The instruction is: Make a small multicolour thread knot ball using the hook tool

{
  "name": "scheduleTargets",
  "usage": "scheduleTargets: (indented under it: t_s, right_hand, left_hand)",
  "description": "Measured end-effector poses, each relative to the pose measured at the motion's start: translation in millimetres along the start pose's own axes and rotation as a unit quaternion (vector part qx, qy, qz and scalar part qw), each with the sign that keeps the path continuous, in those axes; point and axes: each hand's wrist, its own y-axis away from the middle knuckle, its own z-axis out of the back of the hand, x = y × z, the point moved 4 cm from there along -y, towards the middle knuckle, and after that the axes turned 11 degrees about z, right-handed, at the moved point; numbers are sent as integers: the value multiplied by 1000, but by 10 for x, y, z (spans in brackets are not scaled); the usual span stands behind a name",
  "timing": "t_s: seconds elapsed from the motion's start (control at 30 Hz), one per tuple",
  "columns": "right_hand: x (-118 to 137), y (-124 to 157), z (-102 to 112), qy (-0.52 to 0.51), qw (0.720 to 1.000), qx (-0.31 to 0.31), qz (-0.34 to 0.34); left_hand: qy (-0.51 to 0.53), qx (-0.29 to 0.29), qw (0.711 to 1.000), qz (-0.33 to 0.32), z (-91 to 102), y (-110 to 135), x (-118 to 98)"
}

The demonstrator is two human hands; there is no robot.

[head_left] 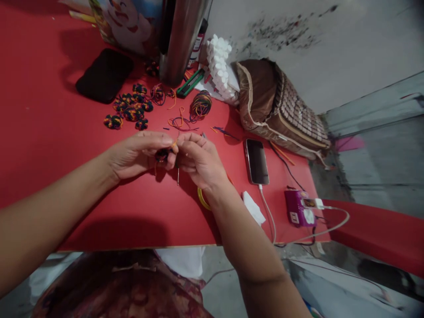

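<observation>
My left hand (139,152) pinches a small dark multicoloured crochet piece (162,154) just above the red table (49,132). My right hand (198,159) meets it fingertip to fingertip, closed on a thin metal crochet hook (178,176) whose shaft points down toward the table. A short orange strand shows between the fingertips. Several finished multicoloured crochet pieces (130,110) lie in a cluster beyond my hands. A small ball of multicoloured yarn (200,105) and loose yarn scraps (180,121) lie behind the right hand.
A black pouch (105,75) lies at the back left. A metal flask (180,39), a white foam block (219,66) and a brown beaded bag (281,110) stand at the back. A phone (256,161) on a cable, a purple charger (298,207), a folded tissue (253,207) and a yellow ring (202,199) lie at right.
</observation>
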Motion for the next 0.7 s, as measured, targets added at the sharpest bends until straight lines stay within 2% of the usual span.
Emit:
scheduleTargets:
  t_s: [0.07, 0.13, 0.23, 0.33, 0.43, 0.53, 0.7]
  right_hand:
    - [2, 8, -9, 15, 1000, -6, 6]
    - [5, 8, -11, 26, 999, -14, 19]
    - [37, -7, 44, 28, 995, -65, 71]
    - [62, -21, 109, 30, 987, -106, 117]
    - [21, -35, 77, 39, 990, -59, 119]
    - [-46, -34, 13, 51, 991, -11, 120]
    - [-73, -15, 13, 79, 989, -16, 127]
  left_hand:
    - [-32, 10, 999, 24, 21, 9, 4]
    - [-36, -13, 999, 22, 51, 11, -1]
    - [15, -57, 997, -39, 73, -5, -30]
    - [81, -67, 989, -106, 49, -35, -47]
    - [119, -65, 982, -134, 3, -55, -40]
    - [127, -67, 981, -133, -40, -51, -23]
    - [158, -62, 977, -129, -80, -17, -46]
